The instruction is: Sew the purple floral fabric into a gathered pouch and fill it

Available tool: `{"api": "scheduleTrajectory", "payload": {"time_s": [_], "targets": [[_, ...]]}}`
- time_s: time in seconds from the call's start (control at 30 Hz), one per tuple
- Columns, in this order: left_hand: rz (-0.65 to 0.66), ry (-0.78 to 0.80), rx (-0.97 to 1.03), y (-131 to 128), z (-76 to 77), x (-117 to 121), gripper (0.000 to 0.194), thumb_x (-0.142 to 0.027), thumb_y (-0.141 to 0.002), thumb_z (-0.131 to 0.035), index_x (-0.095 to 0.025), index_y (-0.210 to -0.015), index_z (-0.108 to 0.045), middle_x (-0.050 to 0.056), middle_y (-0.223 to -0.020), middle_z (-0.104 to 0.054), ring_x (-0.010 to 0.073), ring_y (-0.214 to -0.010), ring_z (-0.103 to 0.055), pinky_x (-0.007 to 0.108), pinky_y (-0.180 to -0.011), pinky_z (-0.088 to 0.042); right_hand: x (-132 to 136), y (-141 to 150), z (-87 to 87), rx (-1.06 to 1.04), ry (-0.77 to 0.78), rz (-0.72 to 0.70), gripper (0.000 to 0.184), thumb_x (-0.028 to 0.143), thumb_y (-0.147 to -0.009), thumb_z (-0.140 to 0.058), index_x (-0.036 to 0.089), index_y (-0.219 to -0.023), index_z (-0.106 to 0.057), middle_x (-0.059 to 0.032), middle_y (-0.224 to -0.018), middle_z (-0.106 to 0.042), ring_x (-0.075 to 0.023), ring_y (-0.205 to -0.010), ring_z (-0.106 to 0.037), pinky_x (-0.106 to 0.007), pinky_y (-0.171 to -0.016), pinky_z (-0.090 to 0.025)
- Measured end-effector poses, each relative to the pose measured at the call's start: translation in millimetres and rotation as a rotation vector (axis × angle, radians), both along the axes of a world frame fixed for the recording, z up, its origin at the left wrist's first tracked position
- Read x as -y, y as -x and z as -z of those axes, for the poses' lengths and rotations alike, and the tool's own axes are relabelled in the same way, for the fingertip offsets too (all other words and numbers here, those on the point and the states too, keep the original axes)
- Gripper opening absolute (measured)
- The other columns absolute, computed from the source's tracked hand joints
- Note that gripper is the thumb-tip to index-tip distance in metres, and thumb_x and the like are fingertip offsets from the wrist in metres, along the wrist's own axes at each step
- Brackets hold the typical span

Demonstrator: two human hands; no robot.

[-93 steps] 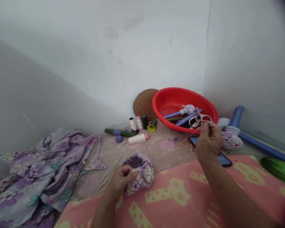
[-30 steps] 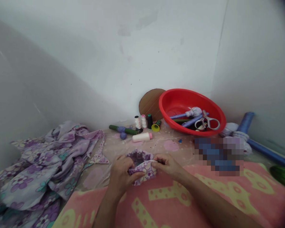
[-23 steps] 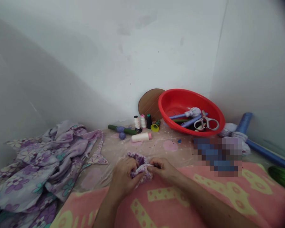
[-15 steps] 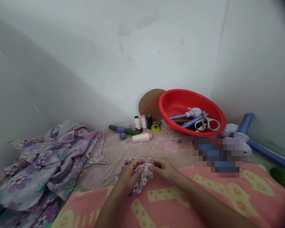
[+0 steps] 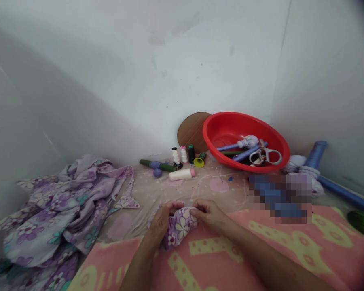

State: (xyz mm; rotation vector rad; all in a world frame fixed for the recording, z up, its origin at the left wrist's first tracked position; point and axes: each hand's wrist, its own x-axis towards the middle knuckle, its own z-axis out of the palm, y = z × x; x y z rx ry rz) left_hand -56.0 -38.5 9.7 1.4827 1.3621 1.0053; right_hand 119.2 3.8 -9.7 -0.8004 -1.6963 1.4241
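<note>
A small purple floral fabric pouch (image 5: pixel 178 228) rests at the edge of the pink patterned blanket (image 5: pixel 261 250). My left hand (image 5: pixel 162 220) curls round its left side with fingers closed on the cloth. From the right, my right hand (image 5: pixel 210 214) pinches the pouch's top edge. Both hands meet over the pouch's gathered opening.
A red basin (image 5: pixel 245 139) against the wall holds scissors (image 5: pixel 265 155) and blue sticks. Thread spools (image 5: pixel 182 155) and a pink-capped white spool (image 5: pixel 182 174) stand on the floor mat. A heap of purple floral cloth (image 5: pixel 57 206) lies left. Blue tubes (image 5: pixel 330 182) lie right.
My right hand left the scissors at the basin and came to the pouch. Both hands have since squeezed the pouch's open mouth closed and turned it over.
</note>
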Motion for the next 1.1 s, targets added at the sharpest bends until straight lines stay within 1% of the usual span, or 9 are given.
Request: {"api": "scheduleTrajectory", "payload": {"time_s": [0.13,0.2,0.3,0.47,0.67,0.73,0.83,0.93,1.1], "targets": [[0.059,0.011,-0.011,-4,-5.9,-1,0.031,-0.033,-0.063,-0.057,-0.014,-0.088,-0.057,0.004,-0.082,-0.062,0.0176,-0.076,-0.056,0.025,-0.065,-0.043,1,0,-0.5,0.007,-0.016,0.008,0.021,0.033,-0.07,-0.053,0.015,-0.059,-0.05,0.0019,-0.055,-0.048,-0.0105,-0.054,-0.045,-0.022,-0.052,-0.036],[0.06,0.03,-0.071,-9,-7.6,0,0.03,-0.03,-0.055,-0.065,-0.013,-0.079,-0.057,0.0,-0.069,-0.058,0.0143,-0.064,-0.053,0.021,-0.056,-0.04,2,1,-0.5,0.012,-0.016,-0.003,0.021,0.033,-0.07,-0.053,0.015,-0.059,-0.05,0.0018,-0.055,-0.049,-0.0105,-0.054,-0.045,-0.022,-0.052,-0.036],[0.015,0.044,-0.129,-16,-6.7,1,0.027,-0.034,-0.055,-0.066,-0.013,-0.065,-0.054,-0.004,-0.056,-0.049,0.0101,-0.052,-0.046,0.019,-0.046,-0.032,4,2,-1.2,0.015,-0.004,-0.027,0.021,0.033,-0.07,-0.053,0.015,-0.059,-0.05,0.002,-0.054,-0.049,-0.0101,-0.052,-0.045,-0.021,-0.05,-0.035],[0.011,0.051,-0.043,-16,-5.6,1,0.026,-0.034,-0.057,-0.065,-0.012,-0.067,-0.054,-0.004,-0.056,-0.049,0.0091,-0.052,-0.044,0.018,-0.048,-0.033,6,2,-5.3,0.007,-0.041,-0.036,0.021,0.032,-0.07,-0.054,0.014,-0.06,-0.05,0.0026,-0.054,-0.047,-0.008,-0.052,-0.042,-0.02,-0.049,-0.032],[0.032,0.042,0.073,-12,-9.7,2,0.027,-0.039,-0.062,-0.061,-0.012,-0.067,-0.061,-0.003,-0.058,-0.056,0.0117,-0.056,-0.049,0.019,-0.053,-0.037,5,-5,-9.8,-0.148,0.125,-0.048,0.026,0.034,-0.071,-0.052,0.015,-0.088,-0.049,0.0056,-0.053,-0.044,-0.0052,-0.042,-0.037,-0.017,-0.039,-0.028],[0.005,0.027,0.099,-11,-10.3,1,0.027,-0.038,-0.061,-0.063,-0.013,-0.068,-0.062,-0.002,-0.058,-0.057,0.0121,-0.057,-0.05,0.02,-0.055,-0.038,3,-6,-10.4,-0.223,0.141,-0.035,0.025,0.033,-0.069,-0.054,0.016,-0.087,-0.047,0.0065,-0.052,-0.043,-0.0055,-0.042,-0.039,-0.017,-0.041,-0.031],[-0.039,0.004,0.131,-12,-10.5,0,0.024,-0.037,-0.061,-0.063,-0.013,-0.066,-0.062,-0.003,-0.056,-0.057,0.0108,-0.055,-0.049,0.019,-0.054,-0.038,0,-7,-10.8,-0.25,0.09,0.021,0.019,0.032,-0.069,-0.054,0.016,-0.076,-0.048,0.0056,-0.051,-0.044,-0.0061,-0.044,-0.041,-0.019,-0.044,-0.034],[-0.077,0.004,0.154,-12,-10.7,-1,0.024,-0.036,-0.06,-0.065,-0.013,-0.062,-0.062,-0.003,-0.054,-0.056,0.0099,-0.053,-0.048,0.019,-0.053,-0.037,-2,-9,-10.9,-0.169,-0.004,0.086,0.017,0.031,-0.071,-0.052,0.014,-0.067,-0.054,0.0029,-0.053,-0.048,-0.0063,-0.045,-0.041,-0.019,-0.044,-0.034],[-0.124,0.079,0.216,-11,-12.0,2,0.022,-0.036,-0.06,-0.065,-0.014,-0.062,-0.062,-0.003,-0.054,-0.058,0.0101,-0.052,-0.05,0.019,-0.053,-0.038,0,-13,-15.8,-0.041,-0.127,0.113,0.018,0.028,-0.072,-0.052,0.015,-0.076,-0.063,0.0006,-0.057,-0.054,-0.0076,-0.048,-0.045,-0.018,-0.042,-0.034]]}}
